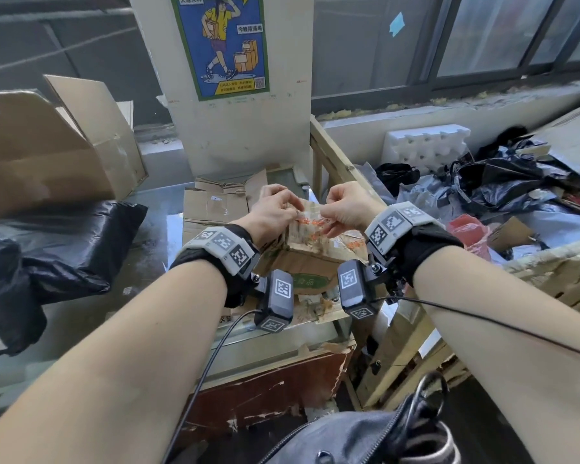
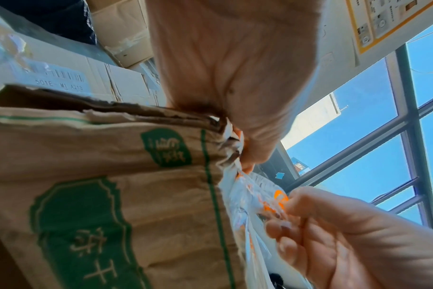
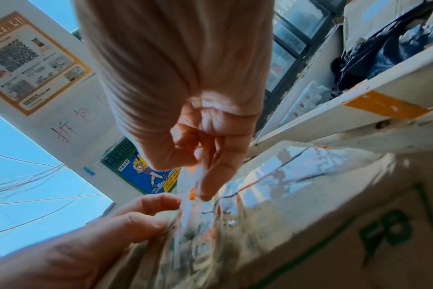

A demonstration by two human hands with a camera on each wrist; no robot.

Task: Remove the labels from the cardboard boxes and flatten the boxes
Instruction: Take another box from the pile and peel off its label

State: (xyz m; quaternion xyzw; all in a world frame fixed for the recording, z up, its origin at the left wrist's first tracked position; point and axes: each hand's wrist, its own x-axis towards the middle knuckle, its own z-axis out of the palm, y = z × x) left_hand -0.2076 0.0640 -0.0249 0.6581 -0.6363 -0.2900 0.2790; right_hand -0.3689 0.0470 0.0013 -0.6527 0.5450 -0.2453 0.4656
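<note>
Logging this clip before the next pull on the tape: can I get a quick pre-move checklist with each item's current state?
1. Left hand pinches the tape: ok.
2. Right hand pinches the tape too: ok.
3. Box held up between the hands, above the flattened cardboard: ok.
4. Tape partly lifted from the box top: ok.
5. Label removed: cannot tell.
6. Box flattened: not ok, it keeps its shape.

A small box (image 1: 310,252) sits near the desk's (image 1: 154,236) right edge. Flat cardboard (image 1: 218,202) lies behind it, bags (image 1: 57,249) left.
</note>
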